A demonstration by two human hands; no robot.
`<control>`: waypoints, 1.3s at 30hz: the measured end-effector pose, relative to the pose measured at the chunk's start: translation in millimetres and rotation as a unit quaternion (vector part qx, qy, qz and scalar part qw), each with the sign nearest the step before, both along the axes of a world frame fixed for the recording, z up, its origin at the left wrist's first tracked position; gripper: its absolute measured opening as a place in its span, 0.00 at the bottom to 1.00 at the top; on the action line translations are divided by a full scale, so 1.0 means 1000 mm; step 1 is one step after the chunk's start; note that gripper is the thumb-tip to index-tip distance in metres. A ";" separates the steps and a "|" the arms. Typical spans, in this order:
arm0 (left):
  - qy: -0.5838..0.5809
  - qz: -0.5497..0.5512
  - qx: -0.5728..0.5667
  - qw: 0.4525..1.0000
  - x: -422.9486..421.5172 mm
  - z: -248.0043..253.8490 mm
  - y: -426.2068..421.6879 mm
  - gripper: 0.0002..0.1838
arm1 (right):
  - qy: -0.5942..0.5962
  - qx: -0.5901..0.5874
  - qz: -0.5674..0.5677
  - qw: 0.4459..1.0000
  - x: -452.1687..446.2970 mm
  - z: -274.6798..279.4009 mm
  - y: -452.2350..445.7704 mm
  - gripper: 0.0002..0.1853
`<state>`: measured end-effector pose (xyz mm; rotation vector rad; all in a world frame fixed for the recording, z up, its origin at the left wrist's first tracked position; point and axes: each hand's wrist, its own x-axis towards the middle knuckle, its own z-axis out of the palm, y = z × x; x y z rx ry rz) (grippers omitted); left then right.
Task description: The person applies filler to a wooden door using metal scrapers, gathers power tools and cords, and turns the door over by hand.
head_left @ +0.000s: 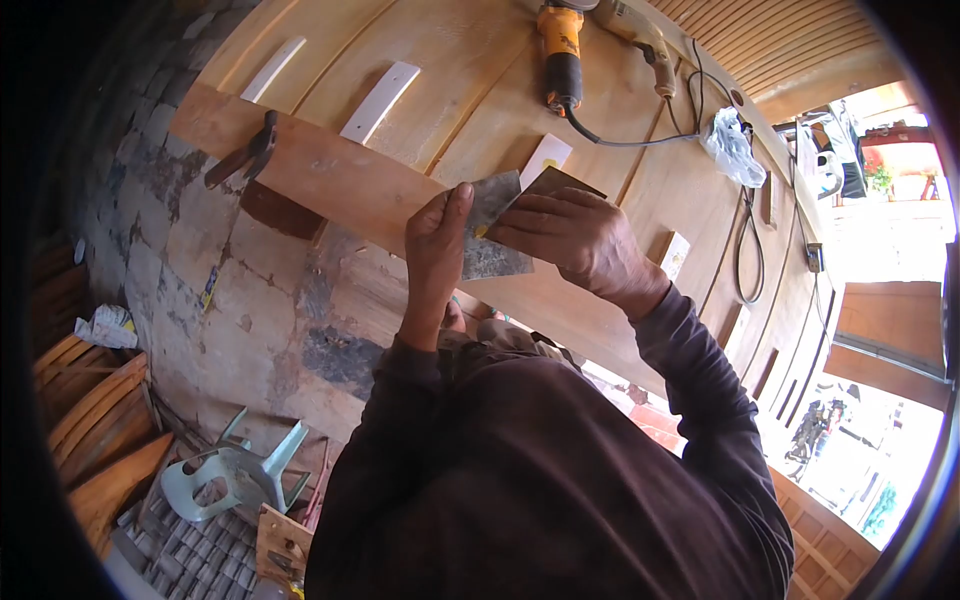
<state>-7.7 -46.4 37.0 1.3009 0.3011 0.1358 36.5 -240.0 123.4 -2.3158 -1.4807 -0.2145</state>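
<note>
- From my remote seat I see the left hand (436, 245) clasping the gray plate (497, 262), thumb raised along its near-left edge, the other fingers mostly hidden.
- The gray plate sits in front of the torso, just right of that palm, its longer axis pointing roughly away from the body.
- I read the right hand (580, 235) as pinching the dark plate (565, 181); its fingers cover much of it, leaving a far corner bare.
- The relation I watch: the right fingers cross the gray plate from the right, tips beside a yellow dab (480, 231) on its face. The right fingertips are nearer that dab than the left fingers.
- The dark plate lies to the right of the gray one, tilted; I cannot tell whether their edges touch.
- Beyond both hands I see the panel (450, 65), with a grinder (562, 60) and a drill (637, 35) on it.
- Left of the hands, a clamp (258, 152) grips the plank (345, 178).
</note>
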 end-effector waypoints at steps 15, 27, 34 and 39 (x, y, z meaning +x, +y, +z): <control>-0.022 0.005 0.056 0.998 -0.003 -0.002 -0.015 0.15 | 0.044 0.022 -0.009 0.999 -0.001 0.011 -0.005 0.23; -0.005 0.104 0.079 0.991 -0.001 -0.017 0.008 0.20 | 0.130 0.020 -0.027 0.991 -0.013 0.008 -0.019 0.14; -0.057 0.156 0.109 0.980 0.015 -0.034 0.044 0.21 | 0.092 0.017 -0.227 0.969 -0.009 -0.032 -0.024 0.18; -0.050 0.173 0.104 0.978 0.016 -0.040 0.041 0.21 | 0.053 -0.004 -0.207 0.977 -0.012 -0.051 -0.012 0.20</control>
